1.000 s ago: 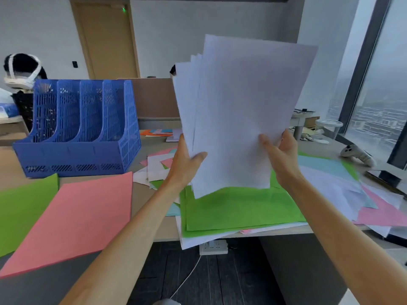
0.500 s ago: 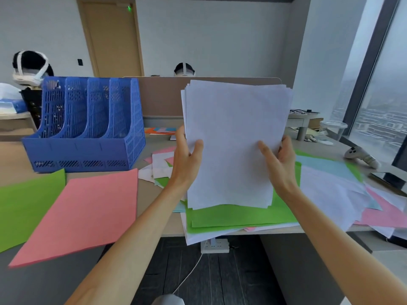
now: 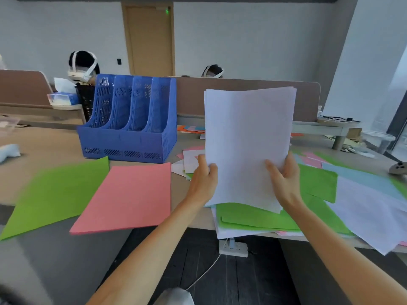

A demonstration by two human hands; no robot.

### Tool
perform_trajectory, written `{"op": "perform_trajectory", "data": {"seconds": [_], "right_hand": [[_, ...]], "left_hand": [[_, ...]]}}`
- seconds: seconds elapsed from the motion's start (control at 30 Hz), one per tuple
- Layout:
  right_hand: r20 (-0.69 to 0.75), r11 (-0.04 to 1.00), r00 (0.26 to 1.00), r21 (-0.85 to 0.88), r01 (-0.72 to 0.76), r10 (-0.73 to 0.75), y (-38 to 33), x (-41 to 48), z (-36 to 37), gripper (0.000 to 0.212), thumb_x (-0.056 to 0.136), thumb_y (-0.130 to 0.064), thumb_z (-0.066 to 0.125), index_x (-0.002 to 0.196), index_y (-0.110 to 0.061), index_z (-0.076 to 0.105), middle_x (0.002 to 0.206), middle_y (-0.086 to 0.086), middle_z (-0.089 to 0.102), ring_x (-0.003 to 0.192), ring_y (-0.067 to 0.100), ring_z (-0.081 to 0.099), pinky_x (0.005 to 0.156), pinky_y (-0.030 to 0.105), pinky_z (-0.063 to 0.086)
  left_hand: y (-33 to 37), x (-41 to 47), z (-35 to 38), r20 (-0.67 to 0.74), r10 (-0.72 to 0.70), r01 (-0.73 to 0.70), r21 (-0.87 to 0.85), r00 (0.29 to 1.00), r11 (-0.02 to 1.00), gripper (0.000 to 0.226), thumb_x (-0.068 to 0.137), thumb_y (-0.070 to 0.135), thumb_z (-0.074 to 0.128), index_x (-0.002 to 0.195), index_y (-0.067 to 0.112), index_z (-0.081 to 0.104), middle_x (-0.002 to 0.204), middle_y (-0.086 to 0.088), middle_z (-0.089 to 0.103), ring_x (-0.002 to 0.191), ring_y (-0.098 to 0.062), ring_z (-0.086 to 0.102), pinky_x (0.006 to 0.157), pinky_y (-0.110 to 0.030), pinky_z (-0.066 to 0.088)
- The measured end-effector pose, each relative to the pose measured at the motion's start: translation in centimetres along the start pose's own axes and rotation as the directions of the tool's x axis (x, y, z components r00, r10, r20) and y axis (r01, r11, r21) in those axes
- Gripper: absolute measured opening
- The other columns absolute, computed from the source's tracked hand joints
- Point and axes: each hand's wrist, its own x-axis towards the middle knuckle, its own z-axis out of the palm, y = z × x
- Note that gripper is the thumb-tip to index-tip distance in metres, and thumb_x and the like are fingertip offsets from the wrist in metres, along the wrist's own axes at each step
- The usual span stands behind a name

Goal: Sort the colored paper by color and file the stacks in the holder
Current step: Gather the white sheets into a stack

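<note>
Two hands hold a white paper stack (image 3: pixel 246 139) upright over the mixed pile (image 3: pixel 253 216) at the desk's (image 3: pixel 44 146) near edge. The left hand (image 3: pixel 203 183) pinches its left edge, thumb in front, and the right hand (image 3: pixel 284 183) grips its right edge. Left of them a pink stack (image 3: pixel 130 197) and a green stack (image 3: pixel 55 192) lie flat, with the blue holder (image 3: pixel 130 137) standing just beyond.

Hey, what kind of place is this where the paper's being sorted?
Probably a shared open-plan office: long wood-topped desks divided by a brown partition panel, a blue plastic mesh file holder standing on the desk, and a plain wooden door at the back.
</note>
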Motion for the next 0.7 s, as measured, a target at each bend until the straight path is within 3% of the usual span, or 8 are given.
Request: {"op": "perform_trajectory", "data": {"seconds": [0.1, 0.17, 0.3, 0.37, 0.47, 0.53, 0.6, 0.7], "right_hand": [[-0.031, 0.997, 0.999, -0.066, -0.047, 0.045, 0.2, -0.4, 1.7, 0.017, 0.088, -0.013, 0.059, 0.104, -0.017, 0.056, 0.097, 0.002, 0.066, 0.082, 0.017, 0.062, 0.077, 0.038, 0.053], [-0.024, 0.992, 0.999, -0.126, -0.028, 0.025, -0.8, 0.1, 3.1, 0.013, 0.090, -0.009, 0.056, 0.101, -0.016, 0.054, 0.090, 0.000, 0.063, 0.074, 0.013, 0.058, 0.070, 0.036, 0.050], [0.162, 0.978, 0.981, -0.194, -0.079, 0.111, -2.5, 0.5, 7.2, 0.021, 0.082, -0.016, 0.048, 0.102, -0.012, 0.056, 0.087, -0.001, 0.061, 0.073, 0.016, 0.056, 0.063, 0.031, 0.046], [0.232, 0.965, 0.951, -0.212, -0.154, 0.203, -2.5, 0.4, 9.1, 0.032, 0.070, -0.025, 0.046, 0.096, -0.008, 0.056, 0.086, 0.005, 0.061, 0.072, 0.022, 0.055, 0.063, 0.033, 0.045], [0.303, 0.925, 0.877, -0.197, -0.325, 0.373, -1.5, -0.3, 11.8, 0.043, 0.061, -0.022, 0.048, 0.098, -0.005, 0.058, 0.089, 0.010, 0.065, 0.075, 0.027, 0.060, 0.069, 0.038, 0.052], [0.346, 0.891, 0.820, -0.188, -0.414, 0.455, -0.9, -1.2, 13.4, 0.033, 0.066, -0.012, 0.049, 0.096, -0.001, 0.058, 0.082, 0.011, 0.064, 0.068, 0.025, 0.059, 0.063, 0.034, 0.052], [0.377, 0.867, 0.781, -0.190, -0.461, 0.498, -0.5, -2.1, 14.7, 0.025, 0.075, -0.002, 0.048, 0.098, 0.000, 0.056, 0.077, 0.011, 0.061, 0.060, 0.022, 0.056, 0.052, 0.023, 0.046], [0.405, 0.851, 0.749, -0.239, -0.467, 0.525, 0.4, -2.8, 16.3, 0.038, 0.079, -0.004, 0.052, 0.116, -0.005, 0.043, 0.091, 0.013, 0.058, 0.067, 0.021, 0.056, 0.052, 0.024, 0.043]], "left_hand": [[-1.5, -0.6, -1.0, 0.044, -0.078, 0.076, 0.059, 0.996, 0.995, 0.018, 0.097, 0.013, 0.030, 0.114, 0.007, 0.031, 0.066, -0.005, 0.036, 0.054, -0.017, 0.031, 0.053, -0.032, 0.027], [-1.3, -0.7, -2.5, 0.010, -0.095, 0.095, 0.036, 0.995, 0.995, 0.024, 0.096, 0.010, 0.029, 0.120, 0.010, 0.035, 0.071, -0.009, 0.040, 0.055, -0.018, 0.033, 0.051, -0.031, 0.027], [-1.4, -1.0, -7.2, -0.040, -0.128, 0.130, 0.046, 0.991, 0.990, 0.030, 0.095, 0.010, 0.031, 0.125, 0.012, 0.034, 0.070, -0.003, 0.038, 0.056, -0.014, 0.033, 0.050, -0.028, 0.028], [-2.1, -1.5, -9.5, -0.051, -0.164, 0.168, 0.084, 0.985, 0.982, 0.033, 0.094, 0.012, 0.032, 0.128, 0.013, 0.033, 0.079, -0.005, 0.046, 0.061, -0.016, 0.039, 0.054, -0.028, 0.031], [-3.7, -2.2, -12.5, -0.062, -0.229, 0.237, 0.155, 0.971, 0.959, 0.036, 0.094, 0.016, 0.035, 0.129, 0.017, 0.033, 0.097, -0.004, 0.058, 0.079, -0.024, 0.057, 0.065, -0.033, 0.043], [-4.8, -2.7, -13.9, -0.071, -0.286, 0.295, 0.248, 0.955, 0.923, 0.032, 0.094, 0.019, 0.036, 0.125, 0.014, 0.032, 0.094, -0.003, 0.057, 0.087, -0.029, 0.060, 0.072, -0.036, 0.046], [-5.6, -3.2, -14.9, -0.076, -0.305, 0.311, 0.368, 0.949, 0.876, 0.029, 0.095, 0.020, 0.036, 0.123, 0.012, 0.029, 0.084, -0.004, 0.053, 0.077, -0.027, 0.056, 0.065, -0.034, 0.041], [-6.6, -3.9, -16.1, -0.117, -0.290, 0.307, 0.528, 0.950, 0.792, 0.030, 0.095, 0.020, 0.038, 0.122, 0.009, 0.027, 0.069, -0.002, 0.042, 0.057, -0.019, 0.042, 0.051, -0.029, 0.028]]}}
